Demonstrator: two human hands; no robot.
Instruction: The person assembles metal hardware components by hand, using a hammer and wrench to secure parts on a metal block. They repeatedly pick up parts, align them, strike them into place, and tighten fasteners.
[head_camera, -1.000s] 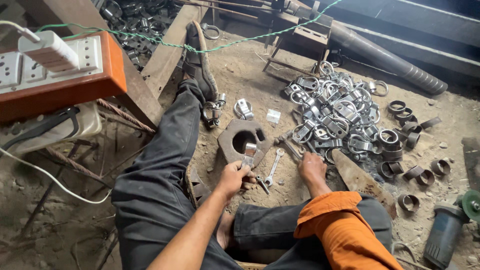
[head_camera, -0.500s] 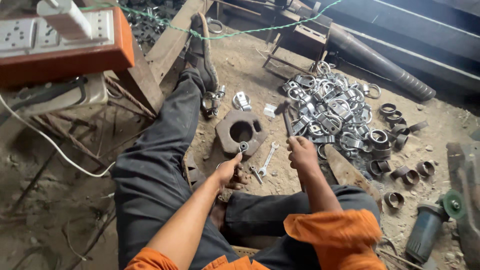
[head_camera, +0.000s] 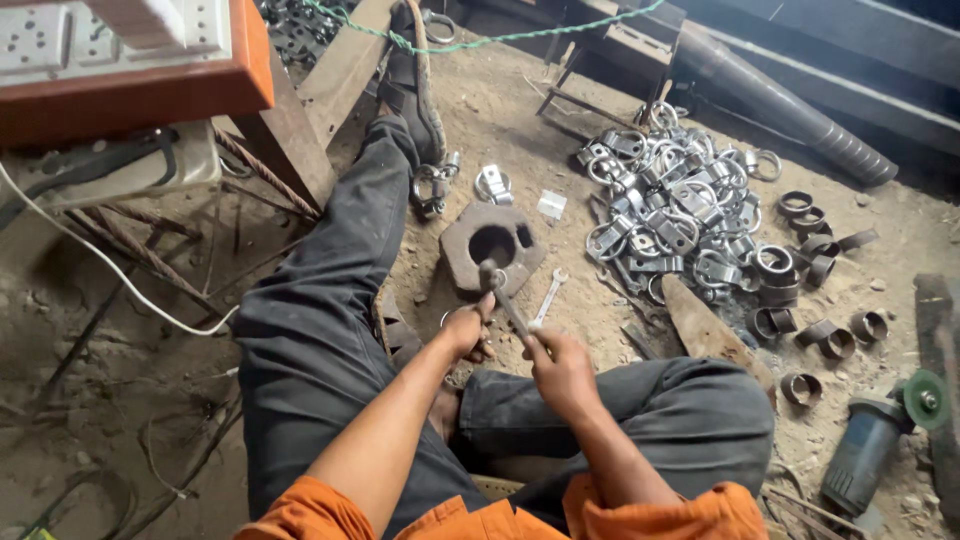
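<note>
An orange-edged socket board (head_camera: 130, 60) with a white face sits upper left. The right hand (head_camera: 562, 368) curls shut round the hammer (head_camera: 505, 300), whose handle slants up-left, its head at the near edge of the metal block (head_camera: 492, 245). The left hand (head_camera: 468, 328) rests alongside, fingers loosely bent; what they pinch is unclear.

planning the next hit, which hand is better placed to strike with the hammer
Right. The right hand already grips the hammer handle, its head over the metal block; the left hand rests low beside it.
</note>
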